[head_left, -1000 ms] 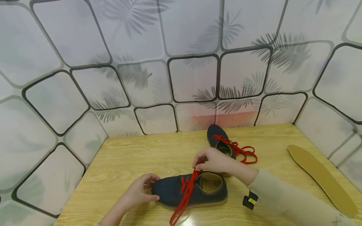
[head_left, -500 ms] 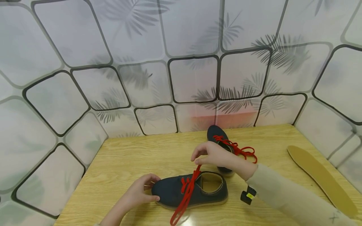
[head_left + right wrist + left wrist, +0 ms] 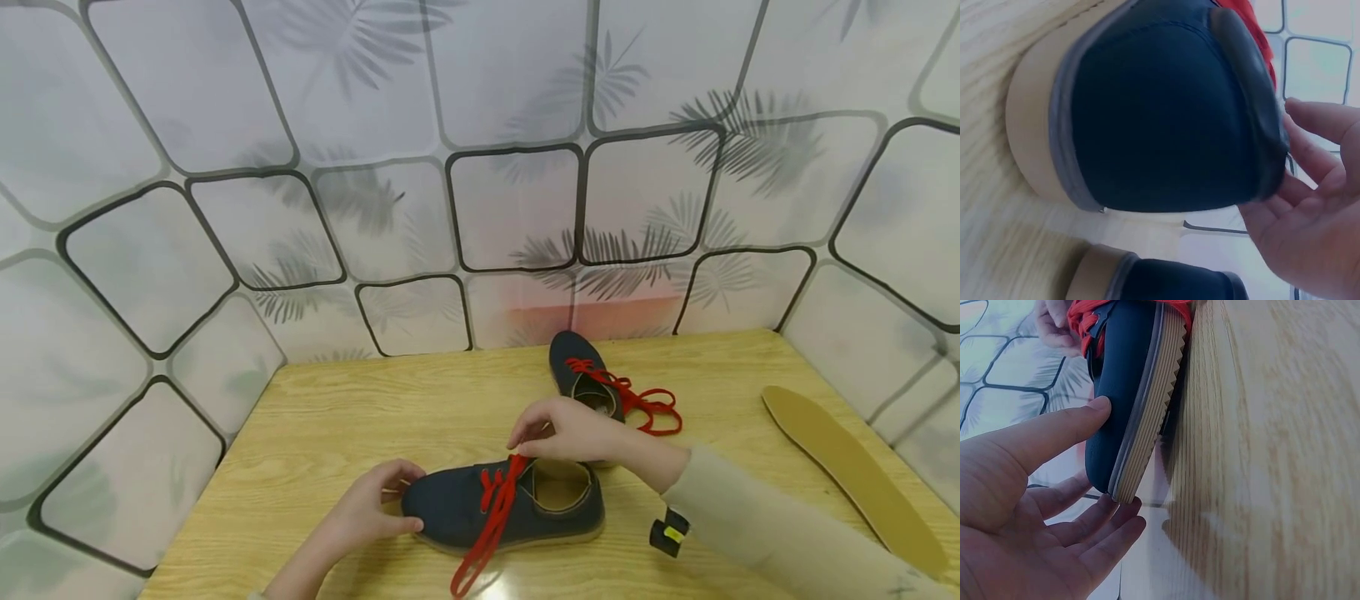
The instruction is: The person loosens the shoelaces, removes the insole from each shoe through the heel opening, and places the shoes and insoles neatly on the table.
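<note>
A navy canvas shoe with a tan ridged sole lies on the table, toe to the left. My left hand holds its toe, thumb against the upper and fingers round the tip. Red shoelaces run through its eyelets, and their long ends trail down over the near side. Over the tongue, my right hand pinches the laces close to the shoe. The right wrist view shows the heel large, hiding part of the lace and where the fingertips meet it.
Behind the right hand stands a second navy shoe, its red laces spread to the right. A tan insole lies on the wooden table at the right. Patterned walls enclose the back and sides.
My right hand rose a little, drawing the lace up, then came back down to the shoe's tongue. The left hand and the shoe have stayed in place.
</note>
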Demonstrator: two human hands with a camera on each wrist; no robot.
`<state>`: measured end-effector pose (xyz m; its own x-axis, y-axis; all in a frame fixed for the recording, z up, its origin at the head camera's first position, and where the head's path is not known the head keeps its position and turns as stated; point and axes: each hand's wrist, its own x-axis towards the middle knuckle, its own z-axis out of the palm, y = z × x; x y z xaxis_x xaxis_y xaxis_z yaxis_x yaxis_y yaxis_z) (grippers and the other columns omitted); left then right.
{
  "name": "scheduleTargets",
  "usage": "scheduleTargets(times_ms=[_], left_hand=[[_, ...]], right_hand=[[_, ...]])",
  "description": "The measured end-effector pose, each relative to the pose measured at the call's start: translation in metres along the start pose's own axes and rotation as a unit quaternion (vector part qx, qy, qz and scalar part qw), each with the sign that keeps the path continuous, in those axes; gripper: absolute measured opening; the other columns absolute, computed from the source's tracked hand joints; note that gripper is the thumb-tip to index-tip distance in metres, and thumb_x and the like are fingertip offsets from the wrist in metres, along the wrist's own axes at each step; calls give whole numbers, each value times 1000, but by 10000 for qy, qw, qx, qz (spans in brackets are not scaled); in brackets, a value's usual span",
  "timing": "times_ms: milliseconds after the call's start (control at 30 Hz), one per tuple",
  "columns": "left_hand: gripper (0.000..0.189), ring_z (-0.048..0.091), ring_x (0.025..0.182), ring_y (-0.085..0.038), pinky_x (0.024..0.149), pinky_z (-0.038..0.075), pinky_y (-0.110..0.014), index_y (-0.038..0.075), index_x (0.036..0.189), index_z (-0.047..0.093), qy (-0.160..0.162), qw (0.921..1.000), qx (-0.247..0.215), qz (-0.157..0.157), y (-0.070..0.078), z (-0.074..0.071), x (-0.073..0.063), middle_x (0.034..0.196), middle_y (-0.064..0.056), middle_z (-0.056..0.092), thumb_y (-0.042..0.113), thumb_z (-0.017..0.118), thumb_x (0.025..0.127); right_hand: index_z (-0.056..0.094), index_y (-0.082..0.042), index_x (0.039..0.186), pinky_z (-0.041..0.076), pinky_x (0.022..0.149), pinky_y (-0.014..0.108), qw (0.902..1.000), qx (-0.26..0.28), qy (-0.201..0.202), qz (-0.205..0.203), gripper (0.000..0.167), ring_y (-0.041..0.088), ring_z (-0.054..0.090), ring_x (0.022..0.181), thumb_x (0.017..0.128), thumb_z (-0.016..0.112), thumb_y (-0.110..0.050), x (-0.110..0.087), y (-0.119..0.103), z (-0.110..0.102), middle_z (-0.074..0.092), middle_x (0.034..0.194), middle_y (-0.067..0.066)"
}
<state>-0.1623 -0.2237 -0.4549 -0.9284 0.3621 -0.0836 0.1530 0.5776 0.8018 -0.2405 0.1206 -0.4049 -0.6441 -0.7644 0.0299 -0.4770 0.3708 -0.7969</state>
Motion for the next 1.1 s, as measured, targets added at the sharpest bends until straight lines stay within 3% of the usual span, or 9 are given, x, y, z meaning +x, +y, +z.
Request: scheduleTargets(times_ms=[167, 300, 433, 567, 733, 900, 1033, 1100], left_hand=[[55, 68, 115, -34, 100, 61, -53, -2, 130, 65, -23, 9999, -72, 72, 0, 0, 0, 127, -18, 69, 6, 91, 82], [54, 68, 116, -34, 100, 61, -52, -2, 130, 65, -18, 9999, -76, 83, -1, 0, 0, 127, -18, 69, 5, 91, 83], [54, 68, 116, -36, 100, 61, -53, -2, 129, 65, -29, 9999, -69, 109, -1, 0, 0, 127, -18, 69, 5, 91, 82], [54, 68, 117, -37, 101, 60, -53, -1, 129, 65, -19, 10000, -38, 38, -2, -1, 0, 128, -18, 69, 8, 92, 82], [55, 67, 118, -37, 102, 60, -54, -1, 130, 65, -26, 10000, -92, 10, -1, 0, -1, 129, -18, 69, 8, 92, 82], [54, 68, 117, -37, 101, 60, -54, -1, 129, 65, -13, 10000, -20, 40, -1, 0, -1, 128, -18, 69, 8, 92, 82], [54, 68, 117, -36, 101, 60, -53, 0, 128, 66, 4, 10000, 32, 61, -1, 0, 0, 127, -17, 69, 9, 92, 82], [54, 68, 116, -34, 100, 61, -52, 1, 128, 66, 14, 10000, 66, 65, -2, -1, 0, 127, -16, 70, 10, 92, 82]], right_hand=[[77, -2, 116, 61, 97, 27, 9996, 72, -227, -132, 18, 12, 73, 104, 98, 72, -3, 0, -1, 4, 76, 116, 10], [78, -7, 108, 62, 97, 31, 9997, -156, -18, -190, 15, 10, 72, 100, 95, 74, 0, 1, 0, 3, 77, 110, 6], [74, -10, 96, 59, 81, 24, 9981, -393, 464, 36, 8, 3, 63, 84, 93, 80, -6, 3, 0, 8, 72, 93, -1], [68, -13, 88, 53, 67, 21, 9969, -417, 652, 156, 15, 2, 58, 73, 93, 82, -11, 4, 2, 15, 66, 82, -4], [74, -14, 92, 62, 83, 24, 9980, -433, 458, -95, 8, 4, 70, 87, 96, 78, -8, 3, 6, 18, 75, 95, -3], [78, -15, 106, 63, 100, 39, 9969, -617, 144, -462, 16, 17, 72, 108, 96, 73, -3, -1, 8, 14, 76, 112, 1], [78, -14, 106, 62, 101, 44, 9958, -578, -31, -714, 15, 17, 71, 109, 95, 74, -4, -4, 9, 9, 74, 112, 2], [78, -15, 103, 63, 97, 39, 9959, -560, 3, -714, 12, 11, 70, 103, 95, 77, -6, -4, 9, 8, 75, 108, 1]])
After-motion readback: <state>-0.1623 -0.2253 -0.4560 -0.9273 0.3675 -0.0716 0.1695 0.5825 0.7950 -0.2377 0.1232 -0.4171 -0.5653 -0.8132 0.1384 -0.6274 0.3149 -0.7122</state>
